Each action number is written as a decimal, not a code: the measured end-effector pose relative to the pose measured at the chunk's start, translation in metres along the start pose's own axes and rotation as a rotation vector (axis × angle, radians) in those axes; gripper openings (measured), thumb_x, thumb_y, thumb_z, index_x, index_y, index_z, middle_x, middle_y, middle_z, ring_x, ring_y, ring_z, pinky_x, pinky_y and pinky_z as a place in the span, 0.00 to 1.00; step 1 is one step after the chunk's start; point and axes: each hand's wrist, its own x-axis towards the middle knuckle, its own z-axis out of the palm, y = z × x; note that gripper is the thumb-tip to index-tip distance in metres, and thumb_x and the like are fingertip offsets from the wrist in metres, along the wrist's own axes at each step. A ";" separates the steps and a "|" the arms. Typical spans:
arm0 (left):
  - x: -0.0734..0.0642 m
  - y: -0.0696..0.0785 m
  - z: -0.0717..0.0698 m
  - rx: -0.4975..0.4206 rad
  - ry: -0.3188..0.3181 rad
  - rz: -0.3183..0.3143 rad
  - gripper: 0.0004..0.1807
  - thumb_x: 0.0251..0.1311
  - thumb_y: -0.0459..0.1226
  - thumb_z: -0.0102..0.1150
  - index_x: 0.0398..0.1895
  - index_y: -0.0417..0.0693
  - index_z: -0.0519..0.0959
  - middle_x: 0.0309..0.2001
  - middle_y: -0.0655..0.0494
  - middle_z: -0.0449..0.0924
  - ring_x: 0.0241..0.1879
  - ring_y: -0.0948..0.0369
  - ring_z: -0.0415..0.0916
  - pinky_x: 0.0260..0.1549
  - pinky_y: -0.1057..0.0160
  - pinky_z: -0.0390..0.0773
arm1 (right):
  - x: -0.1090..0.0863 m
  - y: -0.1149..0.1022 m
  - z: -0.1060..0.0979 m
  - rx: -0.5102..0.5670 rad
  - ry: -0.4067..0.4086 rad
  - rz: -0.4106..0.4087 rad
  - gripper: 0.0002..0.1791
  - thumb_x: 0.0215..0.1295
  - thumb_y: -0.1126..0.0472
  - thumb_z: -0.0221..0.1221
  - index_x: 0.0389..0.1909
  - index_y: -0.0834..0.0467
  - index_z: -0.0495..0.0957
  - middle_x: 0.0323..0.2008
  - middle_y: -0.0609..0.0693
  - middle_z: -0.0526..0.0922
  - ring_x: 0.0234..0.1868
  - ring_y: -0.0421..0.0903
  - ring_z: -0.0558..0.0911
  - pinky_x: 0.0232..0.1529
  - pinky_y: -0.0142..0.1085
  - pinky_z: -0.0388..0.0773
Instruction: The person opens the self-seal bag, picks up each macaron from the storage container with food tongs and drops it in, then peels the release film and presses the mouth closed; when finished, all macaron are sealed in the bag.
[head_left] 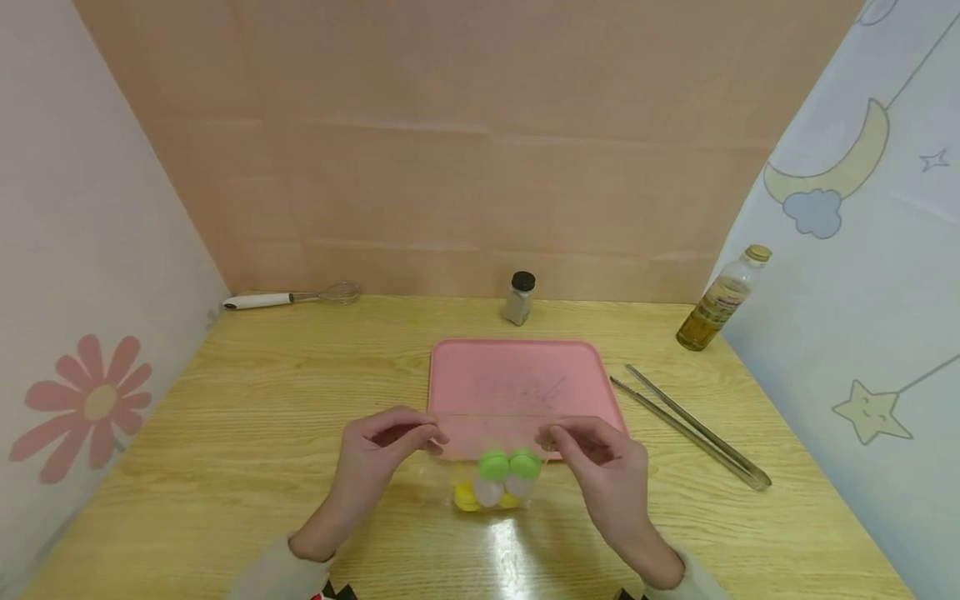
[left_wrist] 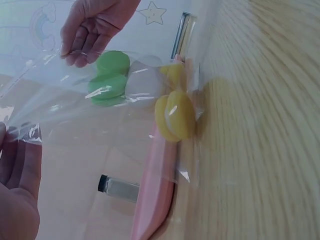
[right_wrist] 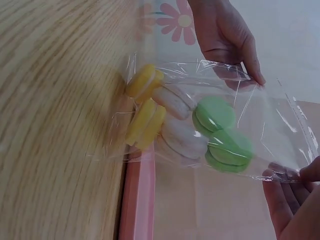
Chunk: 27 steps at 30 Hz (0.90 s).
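A clear plastic bag (right_wrist: 265,117) of macarons hangs upright between both hands, just in front of the pink tray (head_left: 517,358). My left hand (head_left: 382,448) pinches one upper corner between thumb and fingers. At the opposite upper corner, my right hand (head_left: 600,458) pinches the film the same way. Inside the bag, two green macarons (right_wrist: 228,150) lie uppermost, pale whitish ones (right_wrist: 184,142) sit in the middle, and yellow ones (left_wrist: 175,116) fill the bottom. The bag's lower end is close to the wooden table; contact is hard to judge.
Metal tongs (head_left: 697,433) lie right of the tray. Behind it stands a small black-capped jar (head_left: 519,302). An oil bottle (head_left: 716,308) stands at the back right, by the patterned wall. A white-handled whisk (head_left: 292,297) lies along the back left edge.
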 end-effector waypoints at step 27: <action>0.004 0.002 0.026 0.020 0.075 -0.029 0.03 0.66 0.22 0.59 0.39 0.28 0.82 0.31 0.45 0.85 0.30 0.58 0.84 0.31 0.62 0.83 | 0.013 -0.002 0.002 -0.062 0.045 -0.368 0.13 0.64 0.80 0.61 0.48 0.80 0.74 0.41 0.67 0.84 0.45 0.50 0.86 0.46 0.32 0.81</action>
